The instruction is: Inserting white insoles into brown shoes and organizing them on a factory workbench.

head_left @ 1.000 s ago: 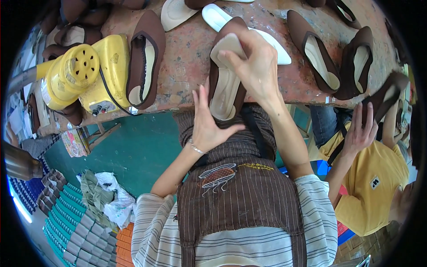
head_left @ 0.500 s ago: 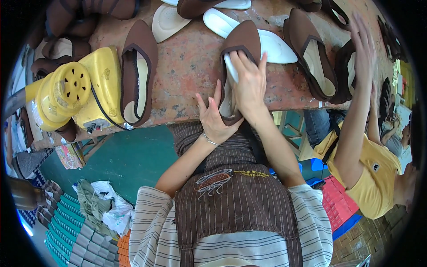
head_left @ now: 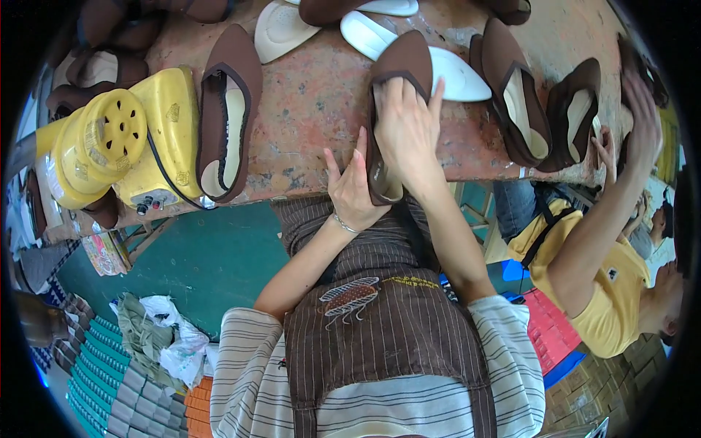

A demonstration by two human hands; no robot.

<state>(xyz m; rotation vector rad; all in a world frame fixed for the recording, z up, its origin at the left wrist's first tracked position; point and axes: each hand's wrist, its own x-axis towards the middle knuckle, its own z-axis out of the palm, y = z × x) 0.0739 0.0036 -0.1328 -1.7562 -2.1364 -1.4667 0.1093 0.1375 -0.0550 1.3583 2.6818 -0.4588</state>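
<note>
A brown pointed flat shoe (head_left: 400, 58) lies at the table's front edge, toe pointing away from me. My left hand (head_left: 356, 196) holds its heel end, two fingers raised along the left side and the thumb hidden. My right hand (head_left: 410, 135) reaches into the shoe opening, bent fingers pressed together and tips hidden under the toe part. One outer finger sticks up outside the right rim. What those fingertips hold, if anything, is out of sight. Right behind the shoe, a white insole (head_left: 456, 75) lies on the table.
A yellow machine (head_left: 161, 139) with a round vented housing stands left, beside another brown shoe (head_left: 235, 62). More shoes (head_left: 504, 55) sit at the right of the worn table (head_left: 307, 109). Further back lies a beige insole (head_left: 281, 33). A co-worker in a yellow shirt (head_left: 606, 306) sits at right.
My right fingers are in the shoe opening as before; the white piece seen under them earlier no longer shows. The co-worker's raised hand has moved right and down, uncovering a shoe.
</note>
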